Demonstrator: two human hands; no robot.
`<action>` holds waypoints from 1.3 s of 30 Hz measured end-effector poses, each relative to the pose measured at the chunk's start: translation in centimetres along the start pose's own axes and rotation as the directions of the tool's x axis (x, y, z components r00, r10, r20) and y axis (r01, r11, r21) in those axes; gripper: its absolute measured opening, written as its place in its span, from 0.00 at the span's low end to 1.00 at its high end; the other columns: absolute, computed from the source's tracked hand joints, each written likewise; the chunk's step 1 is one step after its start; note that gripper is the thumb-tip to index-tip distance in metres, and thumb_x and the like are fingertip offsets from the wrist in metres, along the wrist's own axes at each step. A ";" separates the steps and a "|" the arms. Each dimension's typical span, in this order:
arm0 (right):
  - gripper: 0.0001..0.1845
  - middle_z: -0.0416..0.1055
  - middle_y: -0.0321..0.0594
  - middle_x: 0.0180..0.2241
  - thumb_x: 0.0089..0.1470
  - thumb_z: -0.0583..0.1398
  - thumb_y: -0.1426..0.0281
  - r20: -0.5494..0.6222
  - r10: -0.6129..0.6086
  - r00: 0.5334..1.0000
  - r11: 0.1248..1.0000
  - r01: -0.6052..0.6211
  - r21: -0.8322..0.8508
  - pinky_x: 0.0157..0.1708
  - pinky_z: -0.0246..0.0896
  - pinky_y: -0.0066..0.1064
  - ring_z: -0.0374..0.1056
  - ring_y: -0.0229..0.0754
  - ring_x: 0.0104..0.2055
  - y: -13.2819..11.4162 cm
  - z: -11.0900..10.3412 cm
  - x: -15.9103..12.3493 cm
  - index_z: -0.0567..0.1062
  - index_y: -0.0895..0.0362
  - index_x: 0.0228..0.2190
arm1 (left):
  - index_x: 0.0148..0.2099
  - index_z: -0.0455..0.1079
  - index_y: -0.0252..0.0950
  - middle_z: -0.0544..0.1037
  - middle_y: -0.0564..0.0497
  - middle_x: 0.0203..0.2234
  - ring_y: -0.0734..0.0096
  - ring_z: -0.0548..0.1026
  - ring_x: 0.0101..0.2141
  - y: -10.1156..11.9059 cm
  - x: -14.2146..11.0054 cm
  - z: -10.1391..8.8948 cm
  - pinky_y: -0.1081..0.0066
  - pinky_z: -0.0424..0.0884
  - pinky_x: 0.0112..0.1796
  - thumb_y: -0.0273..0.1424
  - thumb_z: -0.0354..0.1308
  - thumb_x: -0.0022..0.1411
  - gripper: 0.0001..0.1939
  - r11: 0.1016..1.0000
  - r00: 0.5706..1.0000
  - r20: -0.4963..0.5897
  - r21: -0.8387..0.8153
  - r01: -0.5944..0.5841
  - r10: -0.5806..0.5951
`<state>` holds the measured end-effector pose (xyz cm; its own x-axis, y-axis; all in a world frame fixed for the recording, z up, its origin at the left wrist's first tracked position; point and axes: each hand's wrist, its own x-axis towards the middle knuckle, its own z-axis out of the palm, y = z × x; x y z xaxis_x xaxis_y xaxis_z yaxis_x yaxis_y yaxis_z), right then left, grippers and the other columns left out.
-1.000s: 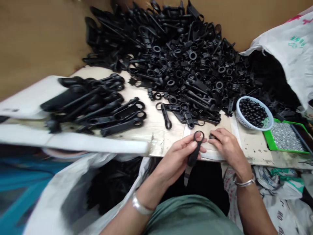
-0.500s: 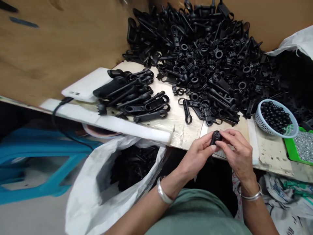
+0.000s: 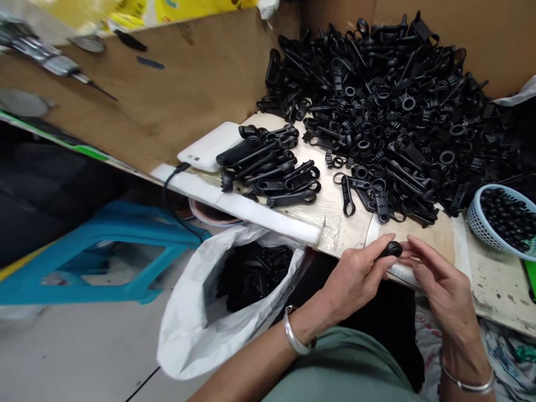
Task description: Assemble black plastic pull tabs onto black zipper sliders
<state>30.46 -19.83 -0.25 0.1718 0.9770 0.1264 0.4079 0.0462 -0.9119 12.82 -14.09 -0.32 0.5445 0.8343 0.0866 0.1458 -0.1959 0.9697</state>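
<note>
My left hand (image 3: 355, 273) is closed around a small black plastic part (image 3: 391, 250), its rounded end showing between thumb and forefinger; the rest is hidden by the fingers. Just right of it, my right hand (image 3: 446, 282) has its fingers stretched toward the part, thumb apart, with nothing visible in them. Whether those fingertips touch the part I cannot tell. Both hands are over the table's front edge. Beyond them lie loose black ring-ended handles (image 3: 380, 201), in front of a big heap of black plastic parts and rings (image 3: 402, 106).
Stacked black handles (image 3: 268, 162) lie beside a white power bank (image 3: 209, 146) with a cable. On the right stands a light-blue basket (image 3: 481, 223) of black balls. Below the table are a white sack (image 3: 184, 335) of black parts and a blue stool (image 3: 104, 240). A screwdriver (image 3: 54, 60) hangs upper left.
The view has swung left, so the scene sits further right. The part in my left hand has turned, showing its smooth rounded side. My right fingers have loosened from it and straightened.
</note>
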 end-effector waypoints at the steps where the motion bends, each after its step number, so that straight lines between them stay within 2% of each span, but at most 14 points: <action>1: 0.18 0.78 0.40 0.47 0.60 0.61 0.64 0.026 0.032 0.999 0.999 -0.032 0.017 0.42 0.76 0.33 0.77 0.42 0.43 0.2 0.3 0.0 0.77 0.48 0.52 | 0.62 0.66 0.34 0.78 0.52 0.24 0.72 0.76 0.23 -0.1 -0.3 0.0 0.74 0.72 0.30 0.34 0.49 0.69 0.22 0.999 1.000 0.014 -0.034 -0.022 0.022; 5: 0.17 0.81 0.39 0.38 0.63 0.57 0.60 0.102 0.077 0.992 0.997 -0.075 -0.031 0.35 0.76 0.32 0.77 0.43 0.37 0.2 2.8 1.1 0.81 0.52 0.46 | 0.64 0.64 0.30 0.75 0.54 0.19 0.74 0.71 0.18 -0.8 -1.2 -0.8 0.76 0.70 0.25 0.34 0.47 0.71 0.24 0.999 0.999 -0.019 0.026 -0.040 0.040; 9: 0.15 0.81 0.39 0.40 0.64 0.56 0.63 0.084 -0.097 0.992 0.981 0.109 -0.159 0.42 0.75 0.34 0.77 0.44 0.40 -0.8 5.9 3.8 0.81 0.53 0.43 | 0.62 0.66 0.30 0.79 0.48 0.25 0.70 0.75 0.21 -1.4 -1.2 -4.2 0.72 0.70 0.26 0.33 0.46 0.72 0.22 0.850 0.966 -0.157 0.518 -0.098 0.206; 13: 0.19 0.72 0.50 0.55 0.65 0.52 0.73 0.139 -0.314 0.939 0.778 0.338 -0.529 0.54 0.68 0.42 0.70 0.49 0.55 -2.3 8.0 6.7 0.74 0.55 0.54 | 0.60 0.68 0.31 0.81 0.37 0.44 0.54 0.79 0.46 -1.9 0.6 -8.5 0.59 0.73 0.45 0.32 0.44 0.72 0.21 0.552 0.909 -0.255 0.833 0.033 0.331; 17: 0.22 0.63 0.54 0.61 0.62 0.50 0.80 0.325 -0.162 0.932 0.532 0.360 -0.767 0.47 0.72 0.45 0.68 0.53 0.54 -3.3 9.6 8.5 0.74 0.55 0.53 | 0.60 0.69 0.33 0.69 0.35 0.61 0.44 0.59 0.65 -2.6 3.2 -11.1 0.40 0.54 0.61 0.29 0.44 0.70 0.21 0.442 0.944 -0.250 0.887 0.134 0.214; 20: 0.17 0.70 0.53 0.53 0.64 0.51 0.78 0.327 -0.192 0.925 0.583 0.376 -0.721 0.48 0.71 0.42 0.70 0.51 0.52 -2.9 9.4 8.7 0.77 0.58 0.45 | 0.63 0.64 0.32 0.63 0.34 0.64 0.41 0.52 0.68 -2.8 4.5 -11.8 0.32 0.44 0.61 0.29 0.42 0.71 0.22 0.428 0.939 -0.299 0.881 0.203 0.170; 23: 0.14 0.74 0.50 0.50 0.65 0.53 0.72 0.153 -0.329 0.932 0.791 0.360 -0.495 0.54 0.67 0.39 0.70 0.47 0.53 -2.3 7.3 7.6 0.77 0.58 0.44 | 0.65 0.61 0.32 0.60 0.35 0.66 0.43 0.50 0.68 -2.2 4.5 -11.5 0.32 0.38 0.61 0.30 0.42 0.72 0.23 0.494 0.924 -0.326 0.848 0.192 0.201; 25: 0.12 0.77 0.45 0.42 0.65 0.55 0.67 0.086 -0.253 0.964 0.918 0.267 -0.295 0.48 0.70 0.35 0.74 0.43 0.45 -2.0 5.2 6.2 0.78 0.56 0.41 | 0.65 0.62 0.35 0.61 0.37 0.66 0.46 0.50 0.69 -1.5 4.0 -10.6 0.36 0.36 0.63 0.31 0.47 0.70 0.23 0.587 0.914 -0.298 0.805 0.086 0.275; 27: 0.14 0.77 0.39 0.33 0.65 0.54 0.63 0.181 -0.077 0.980 0.990 0.097 -0.100 0.36 0.71 0.31 0.74 0.39 0.34 -1.8 3.2 4.7 0.77 0.56 0.38 | 0.63 0.65 0.37 0.66 0.40 0.63 0.49 0.54 0.68 -0.8 3.3 -9.0 0.41 0.37 0.65 0.31 0.52 0.67 0.22 0.683 0.918 -0.164 0.717 -0.141 0.361; 29: 0.17 0.76 0.38 0.28 0.66 0.53 0.58 0.320 0.037 0.947 0.996 -0.063 0.070 0.29 0.70 0.30 0.71 0.37 0.27 -1.4 1.5 3.5 0.75 0.57 0.36 | 0.58 0.70 0.40 0.76 0.43 0.55 0.54 0.67 0.61 -0.3 2.7 -6.9 0.45 0.40 0.66 0.29 0.53 0.66 0.19 0.773 0.921 0.033 0.532 -0.344 0.388; 31: 0.20 0.76 0.38 0.28 0.66 0.52 0.56 0.343 0.063 0.937 0.980 -0.123 0.156 0.28 0.69 0.30 0.70 0.37 0.26 -0.8 0.3 2.9 0.74 0.57 0.37 | 0.51 0.74 0.41 0.81 0.47 0.42 0.62 0.78 0.46 -0.1 2.4 -4.8 0.51 0.53 0.63 0.28 0.51 0.68 0.14 0.870 0.934 0.152 0.339 -0.357 0.323; 33: 0.19 0.76 0.37 0.27 0.65 0.53 0.55 0.236 0.070 0.969 0.994 -0.088 0.070 0.28 0.69 0.31 0.70 0.37 0.26 -0.1 -0.5 2.9 0.75 0.57 0.38 | 0.45 0.76 0.40 0.81 0.50 0.34 0.66 0.78 0.35 -0.1 2.2 -3.3 0.61 0.67 0.52 0.29 0.51 0.68 0.12 0.945 0.968 0.140 0.227 -0.237 0.209; 35: 0.16 0.77 0.39 0.30 0.64 0.55 0.58 0.064 0.007 0.998 0.987 0.003 -0.159 0.33 0.69 0.32 0.72 0.39 0.29 0.4 -0.8 3.5 0.76 0.57 0.40 | 0.42 0.76 0.38 0.80 0.50 0.32 0.67 0.76 0.33 -0.2 2.0 -2.3 0.69 0.70 0.39 0.30 0.53 0.66 0.10 0.986 0.993 0.071 0.126 -0.105 0.096; 39: 0.11 0.76 0.45 0.42 0.65 0.55 0.68 -0.028 -0.277 0.961 0.774 0.206 -0.599 0.44 0.67 0.37 0.71 0.45 0.43 0.2 0.0 5.6 0.77 0.57 0.42 | 0.47 0.73 0.34 0.75 0.52 0.28 0.72 0.70 0.28 -0.5 1.5 -1.6 0.73 0.67 0.31 0.36 0.54 0.65 0.14 0.952 0.991 0.014 -0.275 0.135 -0.136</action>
<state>31.50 -14.36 0.26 0.0771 0.9198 0.3847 0.8879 0.1122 -0.4462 12.23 -11.88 -0.29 0.5313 0.8457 -0.0493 -0.0155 0.0679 0.9976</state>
